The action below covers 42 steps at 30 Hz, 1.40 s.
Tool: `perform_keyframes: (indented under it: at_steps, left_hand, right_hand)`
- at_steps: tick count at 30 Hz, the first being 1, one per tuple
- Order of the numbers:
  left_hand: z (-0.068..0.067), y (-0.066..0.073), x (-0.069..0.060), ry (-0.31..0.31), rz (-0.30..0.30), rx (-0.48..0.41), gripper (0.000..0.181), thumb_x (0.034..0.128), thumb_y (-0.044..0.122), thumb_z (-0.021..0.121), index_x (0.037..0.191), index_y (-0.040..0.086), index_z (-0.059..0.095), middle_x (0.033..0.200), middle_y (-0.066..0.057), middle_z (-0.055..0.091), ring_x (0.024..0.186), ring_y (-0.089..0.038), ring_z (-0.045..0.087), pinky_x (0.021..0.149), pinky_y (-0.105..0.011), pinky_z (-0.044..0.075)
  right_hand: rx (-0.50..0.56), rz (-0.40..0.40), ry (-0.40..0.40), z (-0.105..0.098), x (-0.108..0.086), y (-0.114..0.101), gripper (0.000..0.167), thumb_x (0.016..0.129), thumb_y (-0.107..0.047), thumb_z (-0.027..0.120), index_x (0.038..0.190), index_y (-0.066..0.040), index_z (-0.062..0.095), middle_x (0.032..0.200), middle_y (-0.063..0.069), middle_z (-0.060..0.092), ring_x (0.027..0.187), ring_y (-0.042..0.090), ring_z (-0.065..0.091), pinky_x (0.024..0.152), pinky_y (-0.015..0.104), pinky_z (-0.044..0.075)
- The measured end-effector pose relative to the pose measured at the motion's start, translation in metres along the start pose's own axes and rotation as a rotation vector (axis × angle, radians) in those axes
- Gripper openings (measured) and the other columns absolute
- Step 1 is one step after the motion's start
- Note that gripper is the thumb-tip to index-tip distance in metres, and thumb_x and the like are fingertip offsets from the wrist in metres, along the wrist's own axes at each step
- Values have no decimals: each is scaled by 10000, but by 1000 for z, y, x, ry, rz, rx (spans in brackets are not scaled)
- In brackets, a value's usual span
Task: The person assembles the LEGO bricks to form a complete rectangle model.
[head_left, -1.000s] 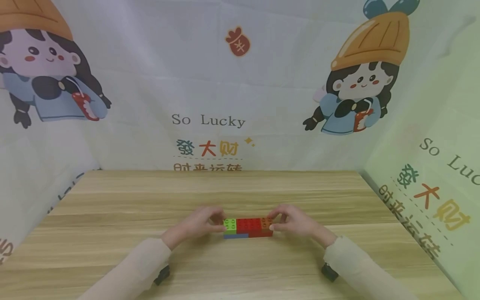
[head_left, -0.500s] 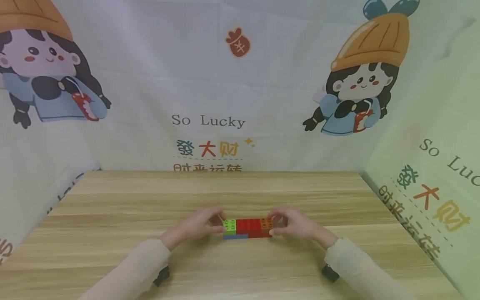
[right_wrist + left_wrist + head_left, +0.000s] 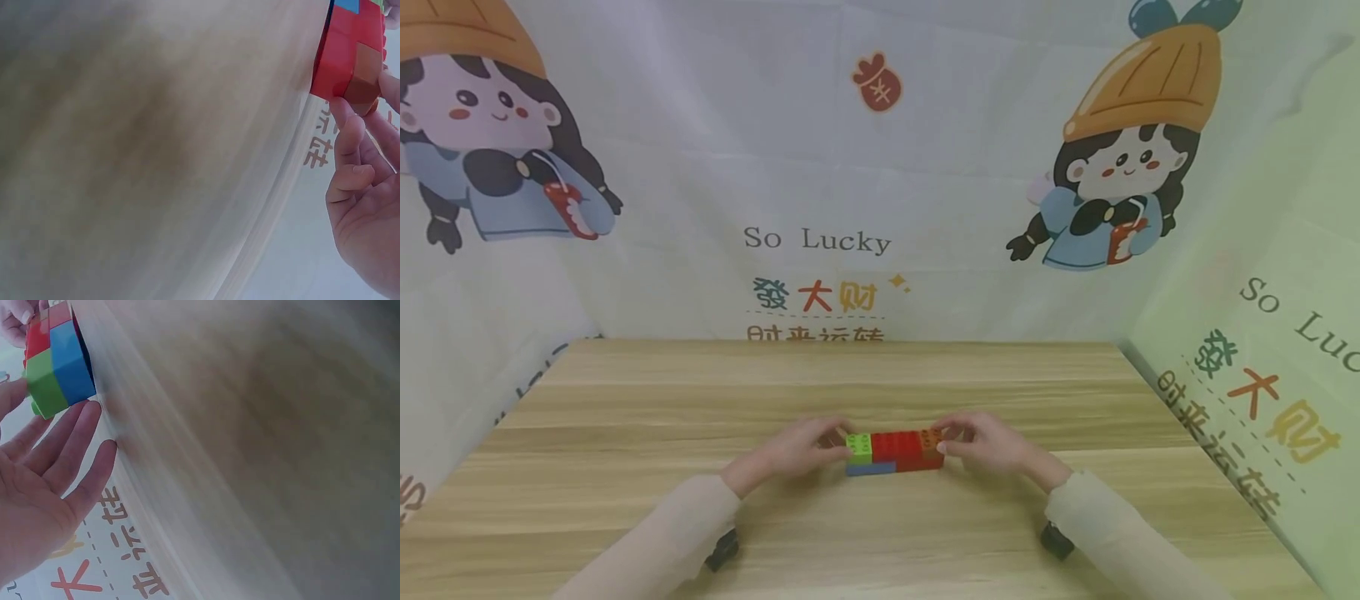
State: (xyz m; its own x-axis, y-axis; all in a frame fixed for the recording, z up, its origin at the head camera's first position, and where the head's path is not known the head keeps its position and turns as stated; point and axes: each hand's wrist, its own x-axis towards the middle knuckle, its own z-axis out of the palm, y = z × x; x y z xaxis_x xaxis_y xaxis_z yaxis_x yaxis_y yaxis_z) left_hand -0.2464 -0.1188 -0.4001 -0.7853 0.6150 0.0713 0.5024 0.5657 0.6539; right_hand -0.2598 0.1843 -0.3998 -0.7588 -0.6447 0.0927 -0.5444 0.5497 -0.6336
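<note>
A two-layer row of toy building bricks is held between my two hands in the middle of the head view. On top are a light green brick (image 3: 859, 448), a red brick (image 3: 896, 446) and an orange-brown brick (image 3: 931, 440). Below them sit a blue brick (image 3: 871, 468) and another red brick (image 3: 338, 53). My left hand (image 3: 797, 447) pinches the green end; in the left wrist view its other fingers spread beside the blue brick. At the opposite end, my right hand (image 3: 988, 444) pinches the orange-brown brick between thumb and fingers. A dark underside edge shows in both wrist views.
The bricks are over a wood-grain table (image 3: 880, 533). A printed cloth (image 3: 955, 275) stands behind the table and along both sides. Dark wrist devices sit under each sleeve, one near the left (image 3: 723, 550) and one near the right (image 3: 1057, 540).
The row of bricks has shifted slightly up in the head view and tipped, showing more of its front face, with its right end a little higher. Both hands keep their grip.
</note>
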Motion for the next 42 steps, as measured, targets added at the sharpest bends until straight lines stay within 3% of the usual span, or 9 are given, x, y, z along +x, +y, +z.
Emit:
perform_keyframes:
  at_steps: [7, 14, 18, 22, 26, 29, 36, 42]
  left_hand:
    - [0, -3, 6, 4, -65, -156, 273, 894, 194, 516, 1124, 51, 492, 855, -34, 618, 755, -170, 590, 622, -298, 478]
    - [0, -4, 10, 36, -138, -223, 234, 925, 180, 458, 1123, 58, 485, 833, -66, 620, 721, -195, 600, 602, -327, 486]
    - [1, -7, 12, 40, -148, -257, 236, 921, 210, 470, 1108, 66, 491, 836, -82, 626, 718, -201, 608, 608, -341, 486]
    - [0, -8, 10, 24, -126, -192, 385, 831, 294, 610, 1127, 91, 471, 896, -63, 622, 807, -181, 595, 690, -352, 473]
    - [0, -7, 9, 20, -55, -108, 496, 743, 219, 712, 1128, 65, 441, 931, -88, 613, 859, -195, 582, 756, -354, 461]
    - [0, -7, 10, 25, -18, -81, 465, 740, 141, 709, 1106, 47, 439, 910, -112, 613, 846, -222, 586, 741, -352, 469]
    - [-2, -10, 12, 35, -58, -39, 408, 765, 185, 687, 1111, 94, 490, 986, -85, 587, 909, -220, 557, 767, -366, 454]
    - [-5, -15, 17, 7, -41, -54, 426, 781, 206, 675, 1135, 36, 509, 989, -98, 593, 911, -235, 560, 788, -381, 443]
  right_hand:
    - [-4, 12, 3, -1, 4, -1, 378, 887, -236, 534, 1183, 0, 524, 916, 22, 603, 702, 111, 541, 596, 267, 462]
    - [-58, 36, -25, 1, 7, -4, 563, 768, -223, 687, 1246, -36, 456, 971, 18, 569, 741, 109, 513, 669, 292, 445]
    - [-69, 40, -30, 3, 9, -4, 569, 752, -181, 702, 1244, -45, 451, 983, 24, 551, 751, 121, 498, 681, 304, 439]
    - [-78, 66, -26, 4, 10, -3, 554, 759, -196, 693, 1239, -51, 459, 989, 27, 545, 754, 124, 493, 690, 308, 434]
    - [-69, 83, -33, 4, 12, 0, 540, 772, -212, 680, 1241, -54, 464, 991, 30, 549, 730, 118, 502, 672, 295, 441]
    - [-54, 97, -46, 3, 13, 2, 539, 781, -228, 671, 1246, -51, 463, 993, 31, 550, 727, 118, 505, 667, 292, 441]
    - [-22, 102, -76, -1, 16, 6, 554, 787, -261, 660, 1239, -9, 463, 1009, 47, 568, 821, 146, 521, 695, 317, 442]
    - [69, 157, -123, -4, 20, 11, 549, 802, -258, 640, 1246, 6, 452, 1059, 90, 557, 833, 167, 539, 677, 297, 471]
